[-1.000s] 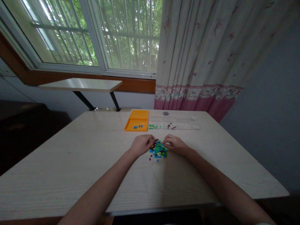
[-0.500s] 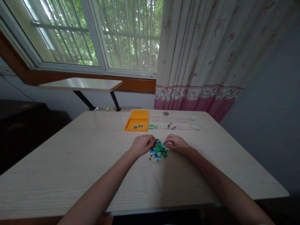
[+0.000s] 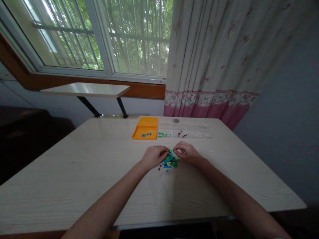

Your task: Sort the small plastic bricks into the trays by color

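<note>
A small pile of building bricks, green, blue, dark brown and pale, lies on the table between my hands. My left hand rests at the pile's left edge, its fingers drawn together over the bricks. What its fingertips hold, if anything, is hidden. On the other side, my right hand is at the pile's upper right, thumb and forefinger pinched on a tiny green brick. A few loose bricks, brown and blue, lie in front of the pile.
Behind the pile stands an open orange case with several blue bricks in it. Beside it, a clear compartment tray holds green and brown bricks in separate sections. A raised white shelf stands at the table's back left.
My left hand has shifted slightly right and nearer, covering more of the pile's left side. The green brick now shows at my right fingertips.
</note>
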The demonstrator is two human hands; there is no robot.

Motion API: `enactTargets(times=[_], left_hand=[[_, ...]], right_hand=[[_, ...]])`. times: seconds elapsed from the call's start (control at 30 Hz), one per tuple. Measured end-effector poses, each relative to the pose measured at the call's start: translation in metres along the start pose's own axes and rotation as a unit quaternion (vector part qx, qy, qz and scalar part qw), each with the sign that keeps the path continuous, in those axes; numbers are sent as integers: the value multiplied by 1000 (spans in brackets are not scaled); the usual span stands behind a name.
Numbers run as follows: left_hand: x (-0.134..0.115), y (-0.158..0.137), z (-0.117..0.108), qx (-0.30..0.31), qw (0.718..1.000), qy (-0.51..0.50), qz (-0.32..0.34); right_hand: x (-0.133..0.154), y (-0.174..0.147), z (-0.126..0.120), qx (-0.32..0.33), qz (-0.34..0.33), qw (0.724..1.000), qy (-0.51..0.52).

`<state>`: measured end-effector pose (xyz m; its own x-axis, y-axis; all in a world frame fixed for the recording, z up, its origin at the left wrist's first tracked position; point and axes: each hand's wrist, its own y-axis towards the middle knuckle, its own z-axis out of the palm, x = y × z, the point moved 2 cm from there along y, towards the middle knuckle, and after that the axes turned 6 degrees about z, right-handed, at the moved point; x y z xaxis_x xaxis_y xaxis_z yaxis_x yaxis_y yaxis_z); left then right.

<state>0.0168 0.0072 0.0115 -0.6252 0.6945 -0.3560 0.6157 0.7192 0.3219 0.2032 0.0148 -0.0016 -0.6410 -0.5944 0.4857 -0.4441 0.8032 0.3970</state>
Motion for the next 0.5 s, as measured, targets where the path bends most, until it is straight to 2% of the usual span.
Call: enactTargets(times=[0.5], left_hand=[[-4, 0, 3, -36, 999, -30, -13]], right_hand=[[14, 0, 3, -24, 11, 999, 20]])
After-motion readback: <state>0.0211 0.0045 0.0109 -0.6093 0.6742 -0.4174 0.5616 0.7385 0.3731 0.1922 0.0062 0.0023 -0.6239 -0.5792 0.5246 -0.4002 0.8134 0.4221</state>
